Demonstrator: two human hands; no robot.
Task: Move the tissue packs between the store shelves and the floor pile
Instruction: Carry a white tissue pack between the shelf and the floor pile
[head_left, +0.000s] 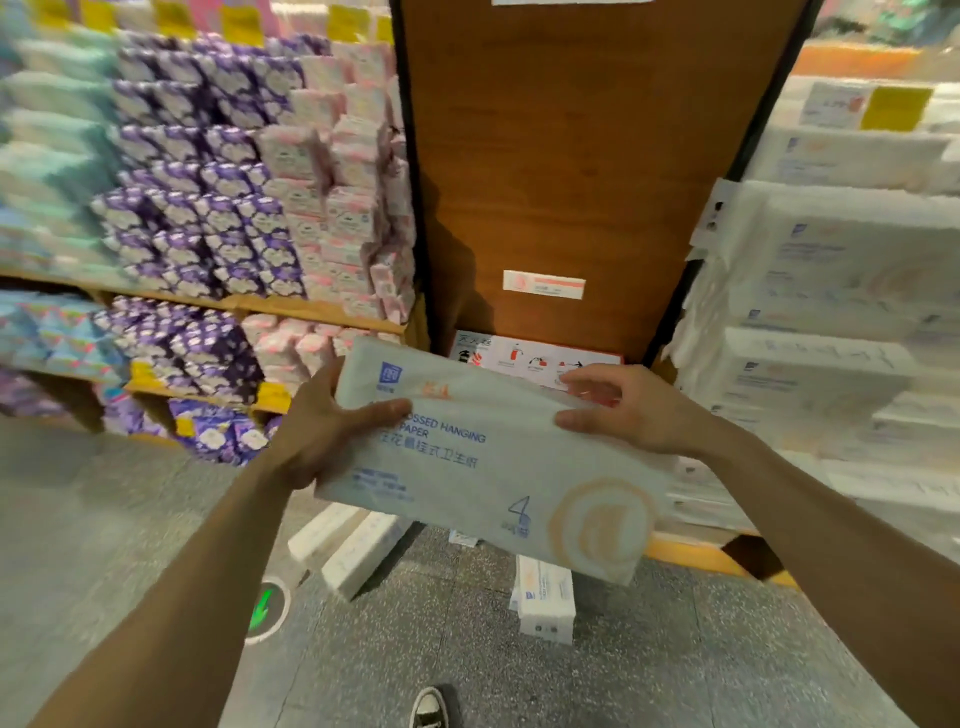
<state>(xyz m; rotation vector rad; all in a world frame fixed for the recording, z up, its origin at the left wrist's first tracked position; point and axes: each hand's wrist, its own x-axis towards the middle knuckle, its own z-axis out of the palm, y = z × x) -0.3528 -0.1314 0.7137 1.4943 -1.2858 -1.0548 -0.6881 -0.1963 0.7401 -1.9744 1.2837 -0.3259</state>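
Note:
I hold a large white tissue pack (488, 467) with blue print and an orange ring in mid-air at waist height, tilted down to the right. My left hand (322, 421) grips its left end, thumb on the front face. My right hand (628, 410) grips its upper right edge, fingers curled over the top. On the floor below lie three white tissue packs: two side by side (348, 545) and one further right (545, 597). The right shelves (831, 291) carry stacks of the same white packs.
A brown wooden end panel (571, 156) stands straight ahead between the shelves. The left shelves (234, 208) hold purple, pink and teal packs. A green arrow sticker (265, 610) marks the grey floor. My shoe (430, 709) shows at the bottom edge.

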